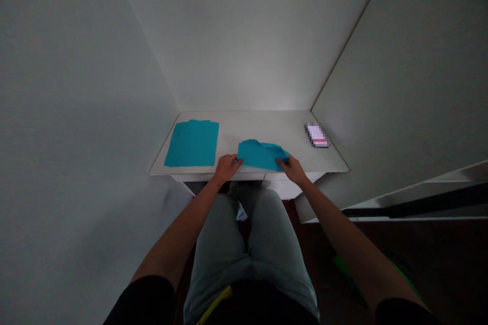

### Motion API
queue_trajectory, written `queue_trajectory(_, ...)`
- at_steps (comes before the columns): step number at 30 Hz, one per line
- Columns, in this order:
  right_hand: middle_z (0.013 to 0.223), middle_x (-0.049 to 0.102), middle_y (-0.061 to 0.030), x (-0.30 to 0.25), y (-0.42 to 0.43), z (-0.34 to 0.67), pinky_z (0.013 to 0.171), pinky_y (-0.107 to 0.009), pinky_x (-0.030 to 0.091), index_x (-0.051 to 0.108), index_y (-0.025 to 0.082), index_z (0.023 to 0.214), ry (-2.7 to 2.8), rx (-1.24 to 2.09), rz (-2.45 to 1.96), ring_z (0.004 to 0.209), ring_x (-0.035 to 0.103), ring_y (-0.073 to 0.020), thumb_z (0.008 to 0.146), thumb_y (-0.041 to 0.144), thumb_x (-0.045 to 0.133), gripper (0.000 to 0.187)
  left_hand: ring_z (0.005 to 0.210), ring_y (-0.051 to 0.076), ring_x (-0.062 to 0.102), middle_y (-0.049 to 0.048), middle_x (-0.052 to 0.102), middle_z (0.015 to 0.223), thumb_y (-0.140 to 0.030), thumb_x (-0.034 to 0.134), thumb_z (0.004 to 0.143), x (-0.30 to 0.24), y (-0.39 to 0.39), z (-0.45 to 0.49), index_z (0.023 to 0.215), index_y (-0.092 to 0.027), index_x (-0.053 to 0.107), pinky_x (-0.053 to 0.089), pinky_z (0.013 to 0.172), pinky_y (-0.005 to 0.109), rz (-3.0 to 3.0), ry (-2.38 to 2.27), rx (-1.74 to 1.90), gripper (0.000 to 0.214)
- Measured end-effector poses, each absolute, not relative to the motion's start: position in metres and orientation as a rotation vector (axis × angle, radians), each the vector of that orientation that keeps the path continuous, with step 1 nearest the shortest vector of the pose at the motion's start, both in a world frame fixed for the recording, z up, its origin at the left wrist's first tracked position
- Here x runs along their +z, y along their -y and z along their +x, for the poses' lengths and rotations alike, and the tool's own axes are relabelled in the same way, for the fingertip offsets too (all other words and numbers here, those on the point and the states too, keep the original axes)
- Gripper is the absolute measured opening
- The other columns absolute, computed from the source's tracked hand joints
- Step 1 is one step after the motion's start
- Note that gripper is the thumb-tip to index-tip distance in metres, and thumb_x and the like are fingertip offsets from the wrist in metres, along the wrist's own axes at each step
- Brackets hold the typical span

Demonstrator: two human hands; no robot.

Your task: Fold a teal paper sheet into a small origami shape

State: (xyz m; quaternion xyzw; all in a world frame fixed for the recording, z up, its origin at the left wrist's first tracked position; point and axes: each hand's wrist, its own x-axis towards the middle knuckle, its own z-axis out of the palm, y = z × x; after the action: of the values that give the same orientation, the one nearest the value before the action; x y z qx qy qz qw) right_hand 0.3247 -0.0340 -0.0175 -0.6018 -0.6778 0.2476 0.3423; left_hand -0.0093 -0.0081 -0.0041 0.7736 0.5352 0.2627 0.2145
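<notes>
Between my hands, near the front edge of the white table, is a sheet of blue paper with an uneven, partly folded upper edge. My left hand grips its left end between thumb and fingers. At the right end, my right hand pinches the paper, thumb on top and fingers behind. Off to the left lies a flat stack of blue paper sheets, slightly fanned at the top; neither hand touches it.
The white table stands against walls on three sides. A phone with a blurred, lit screen lies at its right end. Drawers sit under the front edge, close to my legs.
</notes>
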Motion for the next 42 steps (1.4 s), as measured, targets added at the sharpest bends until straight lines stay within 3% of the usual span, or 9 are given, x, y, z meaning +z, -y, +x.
queue_trajectory(2,0.105,0.074,-0.0132,-0.017,0.028,0.316,0.074,-0.042,0.058,0.060,0.014,0.140,1.654,0.535,-1.666,0.080,0.068,-0.0272,0.091,0.056,0.065,0.065,0.104,0.025,0.075,0.0052,0.081,0.105,-0.032,0.070,0.097,-0.003,0.006,-0.004,0.117,-0.024,0.072,0.055,0.104,0.041,2.058,-1.561,0.792,0.022)
queue_trajectory(5,0.140,0.063,-0.0242,-0.015,0.024,0.303,0.096,-0.052,0.057,0.041,0.010,0.160,1.626,0.225,-1.735,0.113,0.066,-0.0356,0.088,0.044,0.068,0.085,0.121,0.030,0.071,0.0118,0.075,0.128,-0.026,0.078,0.088,-0.001,0.008,0.010,0.143,-0.021,0.059,0.053,0.108,0.046,2.036,-1.714,0.911,0.059)
queue_trajectory(8,0.160,0.053,-0.0206,-0.013,0.025,0.285,0.113,-0.057,0.047,0.044,0.018,0.162,1.872,0.053,-1.688,0.142,0.053,-0.0382,0.098,0.038,0.057,0.068,0.145,0.033,0.056,0.0169,0.060,0.153,-0.024,0.069,0.094,0.002,0.011,0.030,0.151,-0.020,0.056,0.046,0.118,0.051,2.239,-1.721,0.922,0.059)
queue_trajectory(11,0.168,0.049,-0.0131,-0.015,0.026,0.268,0.122,-0.054,0.042,0.050,0.024,0.162,2.192,0.092,-1.548,0.153,0.047,-0.0326,0.108,0.036,0.045,0.055,0.156,0.030,0.045,0.0099,0.057,0.161,-0.026,0.054,0.105,0.002,0.009,0.044,0.152,-0.025,0.059,0.036,0.129,0.051,2.486,-1.510,0.734,0.047)
queue_trajectory(19,0.174,0.041,-0.0100,-0.021,0.030,0.292,0.130,-0.054,0.034,0.048,0.026,0.165,2.483,0.097,-1.485,0.160,0.041,-0.0299,0.112,0.054,0.042,0.061,0.165,0.030,0.032,0.0027,0.042,0.174,-0.046,0.048,0.109,-0.015,-0.003,0.022,0.162,-0.035,0.051,0.024,0.134,0.059,2.620,-1.412,0.398,0.054)
queue_trajectory(25,0.173,0.042,-0.0110,-0.016,0.050,0.338,0.124,-0.059,0.039,0.045,0.031,0.167,2.502,0.142,-1.423,0.154,0.048,-0.0383,0.098,0.066,0.066,0.080,0.165,0.029,0.032,0.0034,0.042,0.174,-0.047,0.046,0.109,-0.011,-0.001,0.021,0.162,-0.032,0.052,0.026,0.135,0.054,2.604,-1.470,0.405,0.055)
queue_trajectory(32,0.141,0.074,-0.0070,-0.013,0.038,0.353,0.110,-0.053,0.050,0.077,0.032,0.130,2.321,0.384,-1.382,0.129,0.067,-0.0312,0.106,0.041,0.056,0.034,0.165,0.032,0.032,0.0036,0.044,0.174,-0.056,0.051,0.106,-0.005,0.002,0.019,0.162,-0.033,0.052,0.023,0.135,0.058,2.617,-1.410,0.391,0.061)
queue_trajectory(36,0.122,0.079,-0.0107,-0.012,0.018,0.331,0.099,-0.048,0.053,0.076,0.025,0.128,2.066,0.337,-1.628,0.110,0.071,-0.0309,0.103,0.046,0.060,0.036,0.163,0.035,0.034,0.0102,0.046,0.171,-0.071,0.067,0.093,-0.002,0.005,0.017,0.162,-0.029,0.052,0.020,0.135,0.059,2.643,-1.329,0.393,0.082)
queue_trajectory(42,0.132,0.071,-0.0141,-0.016,0.006,0.305,0.104,-0.056,0.047,0.073,0.027,0.132,1.866,0.159,-1.850,0.124,0.062,-0.0376,0.102,0.045,0.062,0.036,0.159,0.033,0.041,0.0122,0.054,0.165,-0.065,0.075,0.090,0.001,0.008,0.013,0.157,-0.027,0.058,0.026,0.133,0.055,2.674,-1.198,0.430,0.078)
